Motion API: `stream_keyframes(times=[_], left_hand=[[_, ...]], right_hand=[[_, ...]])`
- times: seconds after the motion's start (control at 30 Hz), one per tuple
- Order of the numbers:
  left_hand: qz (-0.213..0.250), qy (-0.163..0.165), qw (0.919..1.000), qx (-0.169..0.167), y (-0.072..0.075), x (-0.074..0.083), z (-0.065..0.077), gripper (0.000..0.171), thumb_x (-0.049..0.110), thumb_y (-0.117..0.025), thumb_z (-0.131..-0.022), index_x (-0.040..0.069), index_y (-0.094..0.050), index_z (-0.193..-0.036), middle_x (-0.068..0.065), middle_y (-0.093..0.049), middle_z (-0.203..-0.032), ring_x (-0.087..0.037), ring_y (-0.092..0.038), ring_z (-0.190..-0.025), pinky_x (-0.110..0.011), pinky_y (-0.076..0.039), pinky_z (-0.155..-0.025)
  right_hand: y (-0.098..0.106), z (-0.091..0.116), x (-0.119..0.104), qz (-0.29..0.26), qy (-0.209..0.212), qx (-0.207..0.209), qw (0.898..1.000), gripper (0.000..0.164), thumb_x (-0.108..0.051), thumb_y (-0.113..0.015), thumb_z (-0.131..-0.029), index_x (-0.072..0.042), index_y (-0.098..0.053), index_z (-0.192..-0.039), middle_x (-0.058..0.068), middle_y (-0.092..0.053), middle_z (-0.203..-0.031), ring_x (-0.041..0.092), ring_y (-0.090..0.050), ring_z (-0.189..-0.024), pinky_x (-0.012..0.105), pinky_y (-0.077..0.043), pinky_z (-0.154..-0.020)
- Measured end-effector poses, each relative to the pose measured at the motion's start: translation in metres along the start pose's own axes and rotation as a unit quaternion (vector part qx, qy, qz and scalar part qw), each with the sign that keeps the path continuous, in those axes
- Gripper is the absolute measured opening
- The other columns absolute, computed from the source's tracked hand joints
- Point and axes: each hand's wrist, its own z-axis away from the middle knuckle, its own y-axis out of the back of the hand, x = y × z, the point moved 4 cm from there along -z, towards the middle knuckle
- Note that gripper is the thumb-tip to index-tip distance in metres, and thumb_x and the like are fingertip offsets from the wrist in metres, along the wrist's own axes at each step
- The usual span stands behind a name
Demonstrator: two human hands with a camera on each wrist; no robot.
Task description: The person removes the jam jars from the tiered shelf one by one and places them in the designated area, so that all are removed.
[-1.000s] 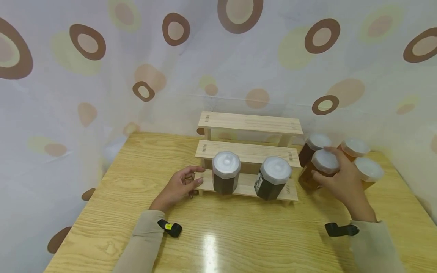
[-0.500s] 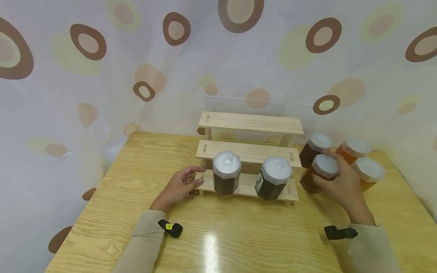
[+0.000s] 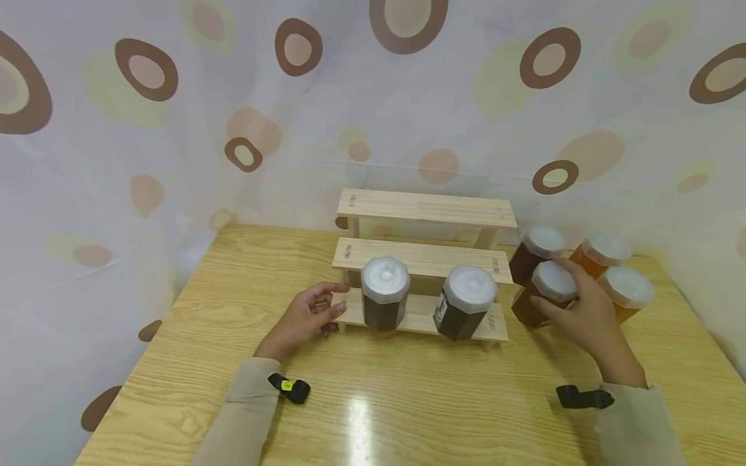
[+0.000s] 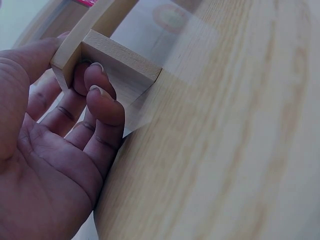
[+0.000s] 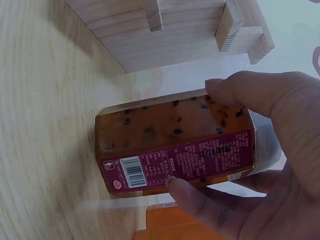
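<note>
In the head view, my right hand (image 3: 591, 317) grips an amber jar (image 3: 531, 307) with a white lid, on the table right of a three-step wooden rack (image 3: 425, 207). The right wrist view shows dark seeds in this jar (image 5: 165, 125) and a purple barcode label, with thumb and fingers on opposite sides near the lid. My left hand (image 3: 303, 320) holds the left end of the rack's lowest step; in the left wrist view its fingers curl around the board's end (image 4: 120, 60). Two dark jars with white lids, one left (image 3: 384, 294) and one right (image 3: 465, 303), stand on that lowest step.
A dark jar (image 3: 536, 252) stands behind the held one, close to the rack's right end. Two orange jars, one farther back (image 3: 600, 252) and one nearer (image 3: 626, 294), stand to the right. A patterned curtain (image 3: 315, 129) hangs behind the wooden table (image 3: 431, 401).
The right hand and its jar have come down slightly in the head view, mostly in the first half second. The left hand and the jars on the rack hold their places.
</note>
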Motion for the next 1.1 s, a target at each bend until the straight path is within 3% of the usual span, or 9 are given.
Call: stream_keyframes(times=[0.23, 0.47, 0.5, 0.6, 0.7, 0.8, 0.9, 1.0, 1.1], left_hand=[[0.007, 0.003, 1.0, 0.002, 0.0, 0.0, 0.0, 0.038, 0.008, -0.066, -0.103, 0.001, -0.058, -0.139, -0.006, -0.051, -0.086, -0.014, -0.056, -0.064, -0.025, -0.05, -0.056], [0.008, 0.002, 1.0, 0.0, 0.0, 0.0, 0.0, 0.037, 0.008, -0.066, -0.103, 0.002, -0.058, -0.139, -0.007, -0.049, -0.087, -0.014, -0.056, -0.065, -0.025, -0.05, -0.056], [0.007, 0.002, 1.0, 0.001, 0.0, 0.0, 0.0, 0.037, 0.008, -0.066, -0.103, 0.002, -0.058, -0.139, -0.007, -0.049, -0.087, -0.014, -0.056, -0.065, -0.025, -0.05, -0.056], [0.005, 0.0, 1.0, 0.0, 0.0, 0.0, 0.0, 0.037, 0.008, -0.066, -0.103, 0.002, -0.058, -0.139, -0.007, -0.049, -0.087, -0.014, -0.056, -0.064, -0.025, -0.05, -0.056], [0.003, 0.0, 1.0, 0.0, 0.0, 0.0, 0.0, 0.037, 0.008, -0.066, -0.103, 0.002, -0.059, -0.139, -0.007, -0.05, -0.087, -0.014, -0.056, -0.064, -0.025, -0.05, -0.055], [0.004, 0.001, 1.0, 0.0, 0.001, 0.0, 0.0, 0.037, 0.008, -0.066, -0.103, 0.002, -0.058, -0.139, -0.007, -0.05, -0.087, -0.014, -0.056, -0.064, -0.025, -0.05, -0.055], [0.003, 0.002, 1.0, 0.0, 0.001, 0.0, 0.0, 0.037, 0.008, -0.066, -0.103, 0.002, -0.058, -0.139, -0.007, -0.051, -0.086, -0.014, -0.056, -0.064, -0.025, -0.05, -0.055], [0.002, 0.002, 1.0, 0.001, 0.001, 0.0, 0.0, 0.037, 0.008, -0.066, -0.103, 0.002, -0.059, -0.139, -0.007, -0.051, -0.086, -0.014, -0.057, -0.064, -0.025, -0.05, -0.055], [0.0, 0.001, 1.0, 0.001, 0.001, 0.0, 0.0, 0.037, 0.008, -0.066, -0.103, 0.002, -0.059, -0.139, -0.007, -0.05, -0.086, -0.014, -0.057, -0.064, -0.025, -0.05, -0.055]], right_hand=[[0.005, -0.001, -0.009, -0.011, 0.033, 0.033, 0.999, 0.067, -0.009, -0.084, -0.087, 0.01, -0.051, -0.143, 0.038, -0.053, -0.132, 0.053, -0.05, -0.116, 0.066, -0.041, -0.085], [0.018, 0.0, -0.032, -0.028, 0.06, 0.068, 0.996, 0.052, -0.008, -0.08, -0.09, 0.009, -0.059, -0.134, 0.037, -0.045, -0.143, 0.056, -0.036, -0.139, 0.075, -0.034, -0.103], [0.02, 0.0, -0.036, -0.028, 0.064, 0.07, 0.995, 0.052, -0.007, -0.081, -0.09, 0.008, -0.06, -0.135, 0.036, -0.045, -0.144, 0.055, -0.037, -0.139, 0.068, -0.039, -0.103], [0.022, 0.002, -0.047, -0.035, 0.07, 0.069, 0.995, 0.051, -0.005, -0.081, -0.088, 0.004, -0.061, -0.135, 0.033, -0.047, -0.143, 0.054, -0.048, -0.128, 0.033, -0.051, -0.093], [0.024, 0.005, -0.059, -0.05, 0.08, 0.065, 0.993, 0.054, -0.002, -0.083, -0.086, 0.002, -0.061, -0.135, 0.029, -0.051, -0.138, 0.053, -0.055, -0.115, 0.006, -0.042, -0.066], [0.023, 0.006, -0.072, -0.062, 0.106, 0.063, 0.99, 0.063, 0.003, -0.086, -0.081, -0.001, -0.061, -0.138, 0.024, -0.055, -0.135, 0.047, -0.059, -0.113, 0.006, -0.047, -0.062], [0.019, 0.007, -0.082, -0.065, 0.125, 0.068, 0.988, 0.071, 0.005, -0.087, -0.078, -0.005, -0.06, -0.142, 0.017, -0.06, -0.133, 0.022, -0.063, -0.113, 0.007, -0.049, -0.066], [0.013, 0.009, -0.088, -0.078, 0.123, 0.071, 0.987, 0.07, 0.003, -0.086, -0.081, -0.006, -0.059, -0.144, 0.014, -0.063, -0.131, -0.001, -0.059, -0.107, 0.006, -0.049, -0.07], [0.008, 0.012, -0.091, -0.1, 0.111, 0.064, 0.987, 0.067, 0.003, -0.084, -0.083, -0.008, -0.059, -0.144, 0.008, -0.062, -0.131, -0.004, -0.06, -0.106, 0.007, -0.049, -0.072]])
